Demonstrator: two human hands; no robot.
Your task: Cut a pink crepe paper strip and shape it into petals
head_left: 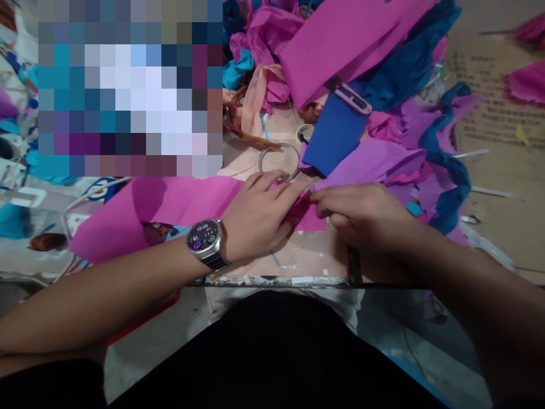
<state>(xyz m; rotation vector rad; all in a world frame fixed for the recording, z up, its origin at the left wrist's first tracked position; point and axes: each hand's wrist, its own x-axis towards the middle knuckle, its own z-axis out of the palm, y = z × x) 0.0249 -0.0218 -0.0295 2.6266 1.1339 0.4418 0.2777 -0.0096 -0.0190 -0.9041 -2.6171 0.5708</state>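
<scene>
A long strip of bright pink crepe paper (191,196) lies along the table's front, running under my hands. My left hand (264,213), with a smartwatch on its wrist, rests palm down on it, fingers stretched and slightly spread. Just right of it, my right hand (361,210) pinches at the strip's right end with thumb and fingertips together. The exact spot of the pinch is partly hidden. Beyond the left fingertips lies a thin greyish ring (279,161). Purple crepe paper (374,162) spreads behind my right hand.
Behind are a dark blue piece (334,136), a pinkish slotted tool (351,97), a small roll (304,134) and a large magenta sheet (340,45). Crumpled teal paper (447,170) and printed cardboard (494,187) lie right. A white cable (68,210) runs at left. The upper left is pixelated.
</scene>
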